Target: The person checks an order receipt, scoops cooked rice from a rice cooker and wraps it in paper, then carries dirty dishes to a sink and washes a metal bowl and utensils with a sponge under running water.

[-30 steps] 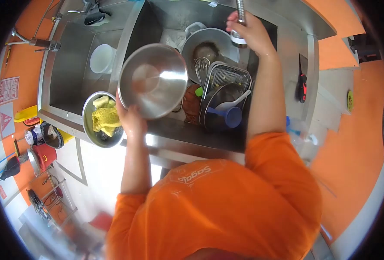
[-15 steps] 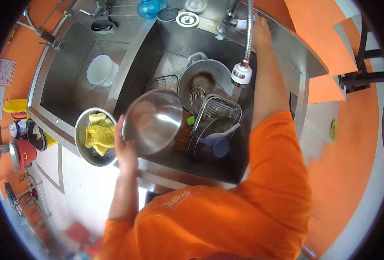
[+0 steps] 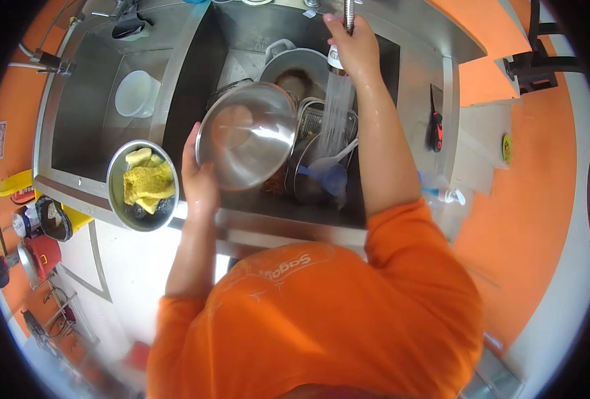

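Note:
My left hand [image 3: 200, 178] grips the rim of a shiny metal mixing bowl [image 3: 248, 143], tilted over the right sink basin [image 3: 288, 224]. My right hand [image 3: 356, 50] is wrapped around the spray head [image 3: 335, 58] of a flexible faucet hose. Water [image 3: 335, 110] streams down from it, to the right of the bowl, onto the dishes below. Under the spray lie a wire basket [image 3: 311, 122], a white-handled utensil [image 3: 335, 158] and a blue scoop-like piece [image 3: 328, 178]. A large grey pot [image 3: 301, 63] sits behind them, partly hidden by the bowl.
A metal bowl [image 3: 111, 189] with a yellow cloth [image 3: 147, 183] rests on the sink's front edge at left. The left basin holds a white container [image 3: 137, 95]. On the right counter lies a red-and-black-handled knife [image 3: 436, 130]; a clear bottle [image 3: 441, 193] stands nearby.
My right hand has moved from the faucet's base to the spray head, and water now runs. The mixing bowl has shifted slightly right in my left hand. The view has tilted toward my body.

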Available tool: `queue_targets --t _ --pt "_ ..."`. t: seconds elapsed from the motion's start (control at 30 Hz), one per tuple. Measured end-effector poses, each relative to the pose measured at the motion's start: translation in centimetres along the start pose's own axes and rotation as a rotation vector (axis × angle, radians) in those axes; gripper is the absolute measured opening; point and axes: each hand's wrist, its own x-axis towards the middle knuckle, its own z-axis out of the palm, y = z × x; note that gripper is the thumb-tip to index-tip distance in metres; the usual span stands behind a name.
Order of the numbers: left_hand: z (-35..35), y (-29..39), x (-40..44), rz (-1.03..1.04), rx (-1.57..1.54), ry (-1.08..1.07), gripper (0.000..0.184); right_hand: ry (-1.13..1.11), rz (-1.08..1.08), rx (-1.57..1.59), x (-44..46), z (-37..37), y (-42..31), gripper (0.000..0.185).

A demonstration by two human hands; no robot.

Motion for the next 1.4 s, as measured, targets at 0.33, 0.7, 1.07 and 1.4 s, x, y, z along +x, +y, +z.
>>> queue_targets --t 0.33,0.7,1.07,1.4 --pt "-2.4 0.8 -2.0 0.024 0.015 -0.016 0.072 -0.014 0.090 0.195 0.7 -1.3 1.2 0.033" --pt "-3.0 0.2 -2.7 -0.017 0.072 -0.032 0.075 -0.398 0.127 -0.675 -15.5 0.2 21.3 0.030" --pt "-2.9 0.3 -2.7 -0.027 0.203 -0.023 0.076 -0.560 0.282 -0.519 -13.1 0.5 28.1 0.036" --pt "-1.7 0.0 -1.7 0.015 0.164 -0.059 0.075 -0.569 0.469 -0.670 -9.9 0.6 26.3 0.032"
